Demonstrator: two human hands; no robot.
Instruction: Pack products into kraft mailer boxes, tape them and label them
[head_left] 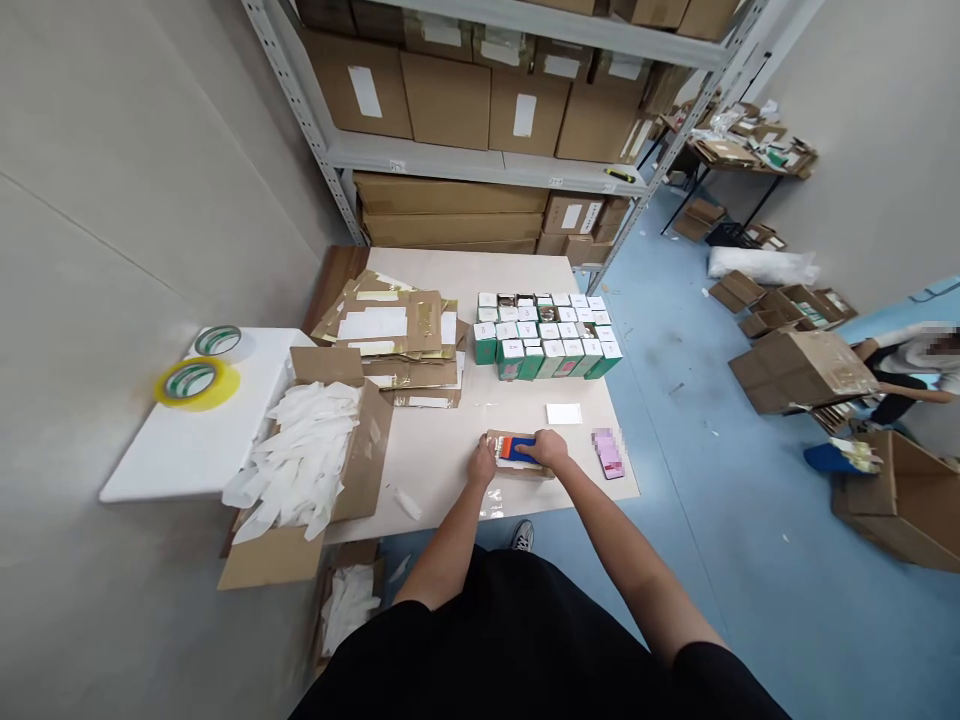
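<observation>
A small flat cardboard box [534, 470] lies near the front edge of the table. My left hand [481, 462] grips its left end. In my right hand [550, 448] is a flat blue-and-orange hand tool [516, 449], held over the top of the box with its orange end toward the left. Fingers of the right hand hide part of the tool, and its exact kind is unclear. Behind the box is a white card [563, 414]. A pink phone [608, 454] lies to the right. Clear tape strips [492, 503] stick at the table's front edge.
Several green-and-white boxes [551, 358] stand in rows at the back right of the table. Flattened cardboard [375, 325] is stacked at the left. An open carton [367, 450] holds white strips. Tape rolls [196, 382] rest on a white surface. Another person [911, 360] is at the far right.
</observation>
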